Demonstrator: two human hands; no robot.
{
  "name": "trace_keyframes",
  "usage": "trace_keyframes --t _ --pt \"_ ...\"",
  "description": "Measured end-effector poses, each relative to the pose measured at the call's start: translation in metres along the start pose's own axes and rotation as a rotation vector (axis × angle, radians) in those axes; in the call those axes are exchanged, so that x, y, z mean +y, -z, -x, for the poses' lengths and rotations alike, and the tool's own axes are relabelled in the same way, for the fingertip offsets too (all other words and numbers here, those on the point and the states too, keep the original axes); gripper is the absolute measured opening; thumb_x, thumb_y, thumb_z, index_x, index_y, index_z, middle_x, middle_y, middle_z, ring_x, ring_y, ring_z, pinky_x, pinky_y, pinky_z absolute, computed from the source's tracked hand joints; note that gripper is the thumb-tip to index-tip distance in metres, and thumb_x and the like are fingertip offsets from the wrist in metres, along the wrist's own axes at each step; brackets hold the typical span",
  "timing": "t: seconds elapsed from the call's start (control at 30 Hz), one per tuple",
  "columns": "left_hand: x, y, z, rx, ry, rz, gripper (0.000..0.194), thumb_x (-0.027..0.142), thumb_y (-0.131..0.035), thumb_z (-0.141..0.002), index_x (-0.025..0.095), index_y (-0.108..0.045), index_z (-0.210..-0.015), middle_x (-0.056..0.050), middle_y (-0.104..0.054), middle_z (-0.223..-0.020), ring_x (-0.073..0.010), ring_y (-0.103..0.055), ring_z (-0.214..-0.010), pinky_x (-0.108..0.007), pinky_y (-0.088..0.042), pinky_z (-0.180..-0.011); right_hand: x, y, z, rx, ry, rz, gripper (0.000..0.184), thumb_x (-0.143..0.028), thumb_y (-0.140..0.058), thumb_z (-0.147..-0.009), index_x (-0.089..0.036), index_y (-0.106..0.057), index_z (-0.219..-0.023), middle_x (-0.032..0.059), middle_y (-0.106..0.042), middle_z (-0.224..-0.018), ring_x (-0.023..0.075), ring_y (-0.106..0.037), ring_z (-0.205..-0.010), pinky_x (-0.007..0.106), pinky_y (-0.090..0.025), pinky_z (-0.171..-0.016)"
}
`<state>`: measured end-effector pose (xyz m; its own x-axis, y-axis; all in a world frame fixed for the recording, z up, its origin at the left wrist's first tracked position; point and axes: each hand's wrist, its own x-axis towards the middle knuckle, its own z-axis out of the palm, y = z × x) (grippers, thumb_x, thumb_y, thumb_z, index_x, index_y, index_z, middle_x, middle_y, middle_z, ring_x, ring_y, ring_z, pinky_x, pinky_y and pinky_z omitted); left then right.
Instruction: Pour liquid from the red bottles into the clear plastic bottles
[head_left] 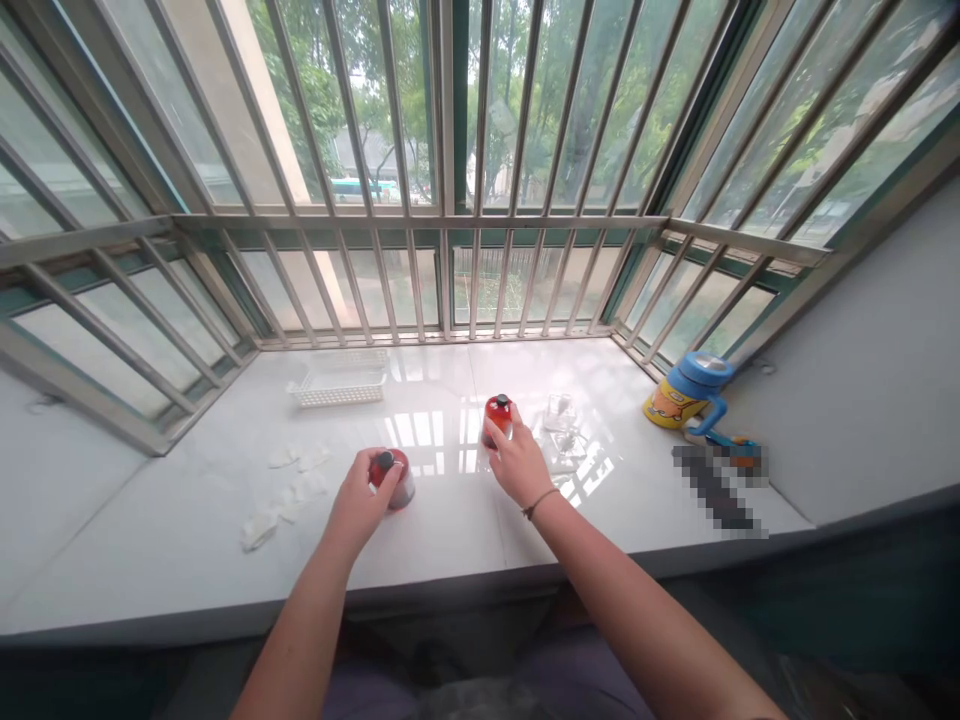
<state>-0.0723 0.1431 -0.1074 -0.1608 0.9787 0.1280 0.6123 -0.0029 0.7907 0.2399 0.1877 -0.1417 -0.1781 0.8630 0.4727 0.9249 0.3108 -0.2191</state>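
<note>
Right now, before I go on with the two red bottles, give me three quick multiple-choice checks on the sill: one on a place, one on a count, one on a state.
1. Where is the white basket?
A. at the back left of the sill, near the window bars
B. by the blue mug
C. between the two hands

2. How many small red bottles are in hand?
A. one
B. two
C. four

3. How does the blue-lidded mug stand?
A. upright
B. upside down
C. tipped on its side

Answers:
1 A, as the basket sits close to the bars, left of centre on the sill.
2 B, as the left hand grips the one red bottle and the right hand grips the other red bottle.
3 C, as its lid faces sideways and upward at the right end.
</note>
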Motion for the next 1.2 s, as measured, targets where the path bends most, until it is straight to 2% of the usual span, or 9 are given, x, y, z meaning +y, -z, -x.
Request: trace_keyframes --t 0.13,0.27,0.4,0.5,0.63,0.73,0.8,1.0,1.2 --pt "0.007 -0.014 0.002 0.013 0.036 0.076 0.07 0.053 -0.085 -0.077 0.03 -0.051 -0.135 -0.01 -0.066 -0.142 -0.0322 -0.07 -0.123 -0.052 -0.056 -0.108 0.011 -0.012 -0.027 -0.08 -0.04 0.052 0.062 -0.017 -0.065 -0.094 -0.029 -0.055 -0.154 0.0121 -0.017 -0.179 0.034 -0.059 -0.125 0.047 -0.055 -0.096" --pt "0.006 -0.031 -0.005 0.056 0.0 0.102 0.065 0.048 -0.083 -0.08 0.03 -0.056 -0.136 -0.009 -0.065 -0.144 -0.0322 -0.065 -0.132 -0.052 -0.051 -0.115 0.025 -0.016 -0.049 -0.133 -0.071 0.1 0.057 -0.015 -0.07 -0.09 -0.029 -0.062 -0.145 0.0111 -0.016 -0.179 0.0351 -0.057 -0.129 0.046 -0.055 -0.091" --pt "0.003 -0.042 -0.008 0.098 -0.035 0.104 0.057 0.046 -0.08 -0.083 0.028 -0.059 -0.133 -0.009 -0.065 -0.139 -0.0308 -0.066 -0.127 -0.051 -0.052 -0.114 0.036 0.0 -0.063 -0.156 -0.059 0.131 0.045 -0.024 -0.071 -0.093 -0.027 -0.066 -0.137 0.0113 -0.022 -0.178 0.038 -0.045 -0.144 0.05 -0.049 -0.104" --pt "0.002 -0.043 -0.007 0.105 -0.043 0.114 0.057 0.046 -0.079 -0.083 0.027 -0.059 -0.133 -0.009 -0.065 -0.138 -0.0303 -0.066 -0.126 -0.05 -0.054 -0.112 0.049 0.022 -0.07 -0.139 -0.132 0.185 0.043 -0.029 -0.055 -0.103 -0.021 -0.06 -0.145 0.0169 -0.03 -0.174 0.038 -0.036 -0.152 0.054 -0.036 -0.117" --pt "0.002 -0.043 -0.007 0.104 -0.041 0.13 0.056 0.045 -0.079 -0.083 0.027 -0.059 -0.132 -0.009 -0.065 -0.138 -0.03 -0.067 -0.125 -0.05 -0.053 -0.113 0.081 0.046 -0.082 -0.209 -0.417 0.29 0.044 -0.022 -0.043 -0.104 -0.004 -0.056 -0.142 0.0343 -0.059 -0.142 0.0438 -0.055 -0.134 0.067 -0.027 -0.115" --pt "0.001 -0.044 -0.007 0.108 -0.027 0.138 0.057 0.045 -0.08 -0.083 0.028 -0.059 -0.133 -0.009 -0.065 -0.137 -0.03 -0.066 -0.124 -0.05 -0.052 -0.113 0.103 0.053 -0.088 -0.38 -0.543 0.31 0.035 -0.013 -0.049 -0.096 -0.006 -0.063 -0.127 0.0244 -0.073 -0.106 0.0356 -0.07 -0.107 0.062 -0.033 -0.11" --pt "0.0 -0.046 -0.008 0.112 -0.024 0.146 0.057 0.045 -0.081 -0.083 0.028 -0.059 -0.133 -0.008 -0.065 -0.137 -0.0298 -0.066 -0.124 -0.049 -0.052 -0.113 0.109 0.053 -0.091 -0.466 -0.546 0.308 0.034 -0.012 -0.051 -0.094 -0.009 -0.063 -0.126 0.0196 -0.075 -0.102 0.0314 -0.072 -0.103 0.055 -0.036 -0.108" --pt "0.002 -0.046 -0.007 0.111 -0.025 0.166 0.057 0.043 -0.082 -0.081 0.028 -0.06 -0.131 -0.008 -0.066 -0.137 -0.0289 -0.067 -0.121 -0.048 -0.053 -0.112 0.09 0.053 -0.093 -0.56 -0.428 0.28 0.034 -0.025 -0.05 -0.102 -0.019 -0.059 -0.134 0.017 -0.076 -0.115 0.0323 -0.069 -0.115 0.053 -0.037 -0.107" --pt "0.003 -0.045 -0.007 0.097 -0.003 0.155 0.058 0.043 -0.082 -0.081 0.029 -0.059 -0.133 -0.007 -0.064 -0.138 -0.0292 -0.066 -0.123 -0.049 -0.053 -0.112 0.032 0.051 -0.076 -0.558 -0.224 0.222 0.033 -0.034 -0.056 -0.102 -0.021 -0.062 -0.132 0.0131 -0.077 -0.11 0.032 -0.068 -0.114 0.055 -0.033 -0.111"
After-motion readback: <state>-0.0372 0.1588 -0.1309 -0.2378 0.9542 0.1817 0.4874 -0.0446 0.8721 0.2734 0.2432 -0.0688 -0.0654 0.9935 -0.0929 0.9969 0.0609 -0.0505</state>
